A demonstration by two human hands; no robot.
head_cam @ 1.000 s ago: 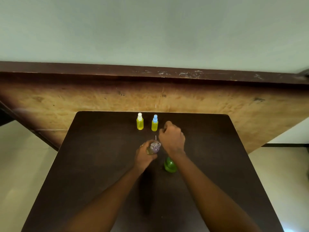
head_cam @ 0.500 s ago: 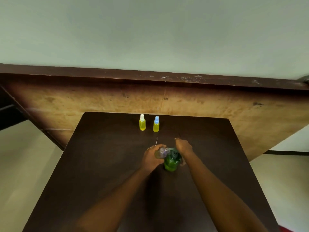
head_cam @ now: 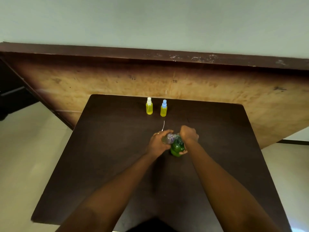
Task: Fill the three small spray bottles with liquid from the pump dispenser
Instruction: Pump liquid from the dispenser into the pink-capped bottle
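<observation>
The right hand (head_cam: 189, 135), raised farther back a second ago, has come down and curls over the top of the green dispenser (head_cam: 176, 148) at mid-table (head_cam: 108, 148). The left hand (head_cam: 158, 144) grips the clear bottle (head_cam: 169, 138), now tilted against the dispenser's head rather than apart from it. The white-capped bottle (head_cam: 149, 108) and blue-capped bottle (head_cam: 163, 109), both yellow, stand unmoved at the far edge. A thin tube (head_cam: 163, 125) lies between them and the hands.

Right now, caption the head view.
Left hand holds a clear bottle at the green pump dispenser gripped by the right hand; white-capped bottle and blue-capped bottle stand filled behind.
</observation>
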